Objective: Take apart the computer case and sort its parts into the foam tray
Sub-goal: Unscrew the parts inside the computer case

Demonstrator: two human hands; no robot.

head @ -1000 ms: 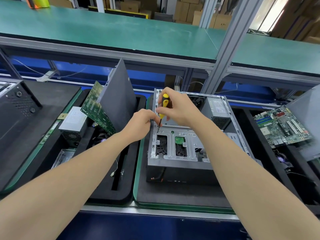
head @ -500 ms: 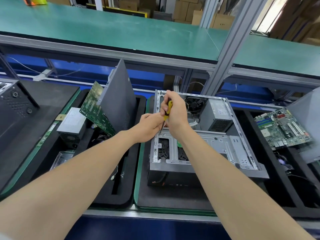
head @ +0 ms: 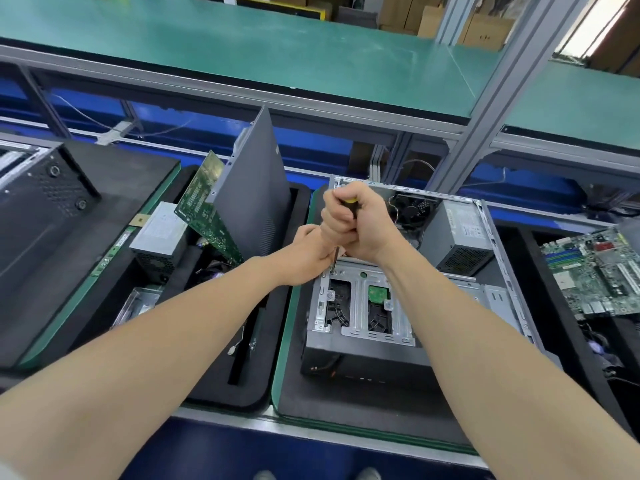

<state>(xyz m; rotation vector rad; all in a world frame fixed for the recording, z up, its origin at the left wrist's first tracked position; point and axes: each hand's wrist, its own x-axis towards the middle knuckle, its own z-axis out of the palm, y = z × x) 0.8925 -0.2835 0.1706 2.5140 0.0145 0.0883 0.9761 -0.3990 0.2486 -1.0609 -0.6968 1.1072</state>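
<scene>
Electronics disassembly workshop: green workbenches (head: 242,53), foam trays (head: 277,375).

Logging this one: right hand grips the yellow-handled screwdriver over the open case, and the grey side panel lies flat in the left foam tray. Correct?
Not quite. The head view shows the grey side panel standing on edge in the left foam tray, not flat. The right hand does grip the screwdriver over the open case.
</scene>
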